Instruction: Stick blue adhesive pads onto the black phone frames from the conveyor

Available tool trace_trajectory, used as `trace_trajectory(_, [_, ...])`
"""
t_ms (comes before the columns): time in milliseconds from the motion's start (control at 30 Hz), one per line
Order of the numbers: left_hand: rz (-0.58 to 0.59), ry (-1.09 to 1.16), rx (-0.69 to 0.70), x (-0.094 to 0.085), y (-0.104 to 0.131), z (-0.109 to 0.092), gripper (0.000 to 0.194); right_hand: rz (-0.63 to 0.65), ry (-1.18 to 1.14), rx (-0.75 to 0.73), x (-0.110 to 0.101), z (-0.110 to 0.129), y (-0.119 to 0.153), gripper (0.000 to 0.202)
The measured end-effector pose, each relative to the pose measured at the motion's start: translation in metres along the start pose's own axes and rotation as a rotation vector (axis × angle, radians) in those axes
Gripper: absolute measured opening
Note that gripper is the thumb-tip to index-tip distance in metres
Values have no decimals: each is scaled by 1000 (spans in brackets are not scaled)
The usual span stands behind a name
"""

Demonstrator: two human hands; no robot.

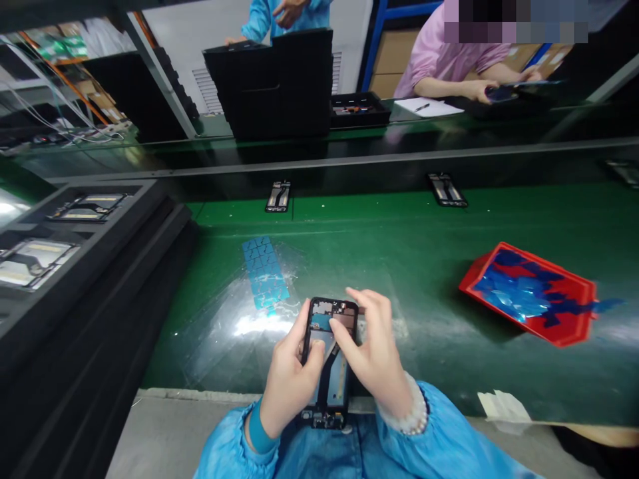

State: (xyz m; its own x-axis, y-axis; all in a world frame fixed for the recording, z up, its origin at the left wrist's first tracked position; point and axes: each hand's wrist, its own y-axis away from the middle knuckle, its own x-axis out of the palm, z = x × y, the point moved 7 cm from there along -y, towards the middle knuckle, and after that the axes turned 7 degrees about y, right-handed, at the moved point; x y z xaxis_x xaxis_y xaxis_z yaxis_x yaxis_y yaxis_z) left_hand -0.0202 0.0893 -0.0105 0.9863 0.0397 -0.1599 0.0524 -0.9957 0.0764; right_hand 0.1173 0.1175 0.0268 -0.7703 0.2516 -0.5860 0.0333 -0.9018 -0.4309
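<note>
low centre: left hand (289,380) clasps phone (338,386); right hand (377,356), half open, thumbs blue sticker (319,322), which uneven pressure may crease.

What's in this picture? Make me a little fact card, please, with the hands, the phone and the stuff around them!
Left hand: left hand grips the phone by its side
Right hand: right hand has its thumb at the phone's upper part
Phone: insides showing
Table: green table
Blue sheet: blue sheet flat on the table, beyond the left hand
Bin: red bin on the right, blue scraps inside
Trays: black trays stacked on the left
</note>
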Motion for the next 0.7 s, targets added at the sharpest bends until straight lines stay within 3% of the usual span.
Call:
trace_trajectory(67, [-23, -13, 12, -2, 0, -2, 54, -104, 171, -212, -9, 19, 4, 32])
trace_trajectory(167, [-22, -71, 27, 0, 2, -6, 51, -69, 265, -427, -7, 41, 7, 19])
trace_trajectory(400, [-44, -250, 68, 2, 9, -11, 51, 2, 321, -549, -1, 54, 3, 13])
trace_trajectory(500, [-37, -227, 88, 4, 10, -11, 51, 3, 286, -530, 1, 49, 2, 11])
trace_trajectory(700, [-121, -9, 18, 2, 11, -4, 52, -31, 242, -221, 10, 39, 4, 8])
